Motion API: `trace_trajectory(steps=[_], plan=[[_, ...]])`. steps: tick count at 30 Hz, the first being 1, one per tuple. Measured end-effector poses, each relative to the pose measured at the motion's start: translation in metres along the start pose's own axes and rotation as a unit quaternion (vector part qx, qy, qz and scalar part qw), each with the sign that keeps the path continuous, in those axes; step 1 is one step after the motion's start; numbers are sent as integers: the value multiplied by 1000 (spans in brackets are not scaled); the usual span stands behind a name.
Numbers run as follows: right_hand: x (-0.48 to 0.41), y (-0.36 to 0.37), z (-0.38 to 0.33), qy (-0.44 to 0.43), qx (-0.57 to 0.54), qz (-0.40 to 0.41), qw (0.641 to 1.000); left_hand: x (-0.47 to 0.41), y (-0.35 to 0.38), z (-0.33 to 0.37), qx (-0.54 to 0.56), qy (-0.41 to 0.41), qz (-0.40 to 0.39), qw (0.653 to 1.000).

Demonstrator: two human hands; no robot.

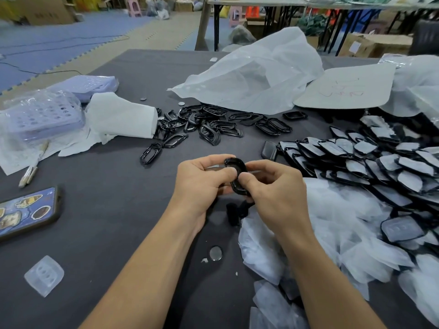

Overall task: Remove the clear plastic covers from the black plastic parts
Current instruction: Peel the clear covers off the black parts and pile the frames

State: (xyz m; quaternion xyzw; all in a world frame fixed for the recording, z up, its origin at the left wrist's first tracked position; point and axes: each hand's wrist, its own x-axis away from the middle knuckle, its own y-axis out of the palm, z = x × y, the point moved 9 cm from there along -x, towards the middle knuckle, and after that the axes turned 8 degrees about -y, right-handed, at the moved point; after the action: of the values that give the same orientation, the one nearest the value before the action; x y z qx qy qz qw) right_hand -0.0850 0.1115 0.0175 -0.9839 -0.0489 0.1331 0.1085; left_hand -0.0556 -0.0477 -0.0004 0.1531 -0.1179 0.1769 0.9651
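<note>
Both hands hold one black plastic part [236, 165] above the middle of the dark table [123, 224]. My left hand [202, 179] grips its left side, thumb pressed on its face. My right hand [273, 186] pinches its right edge, thumb meeting the left thumb. Whether a clear cover is on this part cannot be told. A pile of bare black frames [209, 124] lies beyond the hands. To the right lies a big heap of covered black parts [370, 162]. Removed clear covers [332, 233] are heaped near my right forearm.
A phone [28, 212] lies at the left edge, with a clear cover piece [44, 275] nearer me. A coin cell [215, 253] sits between my forearms. White tissue [118, 117], a lilac basket [42, 115] and a large plastic bag [256, 74] lie farther back.
</note>
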Motion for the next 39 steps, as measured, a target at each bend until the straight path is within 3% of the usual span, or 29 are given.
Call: trace_trajectory(steps=[5,14,18,26,31,34,37,39], plan=[[0,6,5,27,-29,-31,999,1,-3,2,-29,22,18,999],[0,0,12,81,-120,6,989,7,8,6,-56,35,-35,997],[1,2,12,81,-107,-5,991,6,3,6,-12,13,-15,1000],[4,10,9,81,-79,-33,993,7,-9,11,-65,58,62,994],[2,11,7,59,-42,-42,996,9,-13,13,-15,51,64,997],[2,4,0,4,38,-12,999,10,-17,22,-156,89,74,981],[6,8,-13,-57,75,-25,995,12,-10,33,-373,154,52,913],[4,6,-11,-46,45,-4,998,13,-14,38,-395,158,64,903]])
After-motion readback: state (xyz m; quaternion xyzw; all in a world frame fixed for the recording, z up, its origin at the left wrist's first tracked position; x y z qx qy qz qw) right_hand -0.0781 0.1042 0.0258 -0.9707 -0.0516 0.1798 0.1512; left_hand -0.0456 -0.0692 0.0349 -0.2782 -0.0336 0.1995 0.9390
